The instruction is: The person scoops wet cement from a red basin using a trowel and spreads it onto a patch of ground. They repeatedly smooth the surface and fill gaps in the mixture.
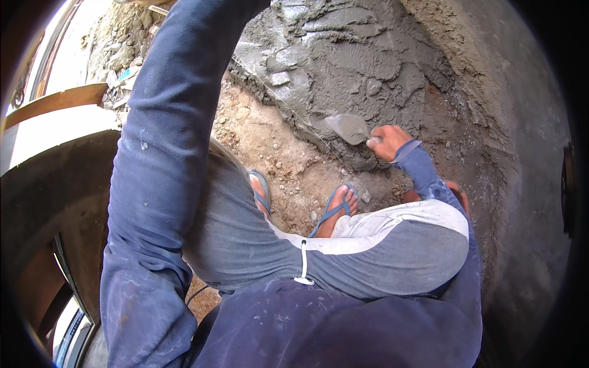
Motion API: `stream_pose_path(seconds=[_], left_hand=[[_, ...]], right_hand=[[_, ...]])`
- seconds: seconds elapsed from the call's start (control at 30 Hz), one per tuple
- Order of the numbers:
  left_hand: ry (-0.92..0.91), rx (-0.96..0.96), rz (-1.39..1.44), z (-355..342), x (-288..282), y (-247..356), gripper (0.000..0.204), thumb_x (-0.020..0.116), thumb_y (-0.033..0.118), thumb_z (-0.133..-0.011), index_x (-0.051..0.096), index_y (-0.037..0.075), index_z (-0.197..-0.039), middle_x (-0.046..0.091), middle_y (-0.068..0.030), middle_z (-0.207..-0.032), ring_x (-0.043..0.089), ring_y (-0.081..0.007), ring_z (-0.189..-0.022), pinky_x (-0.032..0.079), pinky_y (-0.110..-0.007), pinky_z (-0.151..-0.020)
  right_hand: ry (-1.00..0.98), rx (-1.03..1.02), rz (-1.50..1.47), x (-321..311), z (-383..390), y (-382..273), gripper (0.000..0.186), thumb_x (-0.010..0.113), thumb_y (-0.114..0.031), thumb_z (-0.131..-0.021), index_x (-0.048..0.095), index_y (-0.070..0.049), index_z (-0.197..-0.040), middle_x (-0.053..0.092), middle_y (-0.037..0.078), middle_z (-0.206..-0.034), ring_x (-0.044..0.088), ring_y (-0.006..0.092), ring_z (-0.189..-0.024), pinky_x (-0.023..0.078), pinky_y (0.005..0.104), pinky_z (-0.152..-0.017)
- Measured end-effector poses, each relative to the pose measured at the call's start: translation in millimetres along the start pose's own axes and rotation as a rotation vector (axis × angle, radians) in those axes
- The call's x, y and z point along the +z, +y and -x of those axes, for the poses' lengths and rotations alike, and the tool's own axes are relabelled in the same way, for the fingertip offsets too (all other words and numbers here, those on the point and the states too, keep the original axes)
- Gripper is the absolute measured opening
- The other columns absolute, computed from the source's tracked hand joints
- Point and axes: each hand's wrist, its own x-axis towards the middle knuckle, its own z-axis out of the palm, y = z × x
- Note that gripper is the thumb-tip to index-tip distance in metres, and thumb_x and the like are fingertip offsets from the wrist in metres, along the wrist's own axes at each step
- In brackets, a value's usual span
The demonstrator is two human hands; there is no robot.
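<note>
Right of frame centre, the right hand (388, 141) had its fingers clenched around a trowel (351, 129) pressed into wet grey mortar (343, 61); the left arm's sleeve (165, 122) ran out the top edge, its fingers unseen.

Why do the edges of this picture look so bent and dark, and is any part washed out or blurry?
Head view: the fisheye lens bends straight edges near the rim and leaves black corners. Daylight at the upper left is blown out white. The middle is evenly lit and fairly sharp: the right hand, the trowel and the wet mortar read clearly. The left sleeve looms large, close to the lens.
</note>
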Motion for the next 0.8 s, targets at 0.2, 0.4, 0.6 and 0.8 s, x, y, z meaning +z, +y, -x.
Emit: stream_pose_path(seconds=[0.2, 0.4, 0.6, 0.8], left_hand=[[-0.017, 0.009, -0.005, 1.8, 2.3, 2.2, 0.039, 0.067, 0.018, -0.082, 0.061, 0.0, -0.116, 0.068, -0.0186, -0.102, 0.066, -0.0267, -0.094, 0.054, -0.038, -0.079], [-0.021, 0.012, -0.039, 3.9, -0.4, 3.7, 0.038, 0.067, 0.018, -0.083, 0.062, 0.0, -0.115, 0.068, -0.0185, -0.102, 0.067, -0.027, -0.094, 0.054, -0.038, -0.08], [-0.023, 0.012, -0.05, 8.4, -1.0, 2.0, 0.037, 0.066, 0.019, -0.083, 0.062, 0.0, -0.115, 0.069, -0.0183, -0.101, 0.067, -0.0273, -0.094, 0.054, -0.038, -0.08], [-0.028, 0.017, -0.066, 9.6, -2.6, 2.2, 0.037, 0.066, 0.019, -0.083, 0.063, 0.0, -0.114, 0.069, -0.0181, -0.101, 0.067, -0.0276, -0.095, 0.054, -0.039, -0.08]], right_hand=[[0.418, -0.009, 0.184, 9.1, 12.5, 43.6, 0.03, 0.064, -0.031, -0.084, 0.067, -0.008, -0.103, 0.067, 0.018, -0.085, 0.066, 0.0399, -0.079, 0.052, 0.0498, -0.073], [0.421, -0.214, 0.076, 35.6, 54.7, 38.0, 0.024, 0.068, -0.027, -0.083, 0.066, -0.008, -0.098, 0.063, 0.017, -0.076, 0.064, 0.0379, -0.071, 0.052, 0.046, -0.063], [0.305, -0.16, 0.077, 52.9, 61.8, 33.3, 0.027, 0.065, -0.031, -0.084, 0.066, -0.011, -0.102, 0.065, 0.017, -0.08, 0.065, 0.038, -0.074, 0.052, 0.0486, -0.066], [0.311, -0.15, 0.024, 58.0, 55.8, 27.5, 0.029, 0.065, -0.032, -0.084, 0.065, -0.01, -0.103, 0.066, 0.02, -0.084, 0.065, 0.0407, -0.078, 0.051, 0.0505, -0.069]])
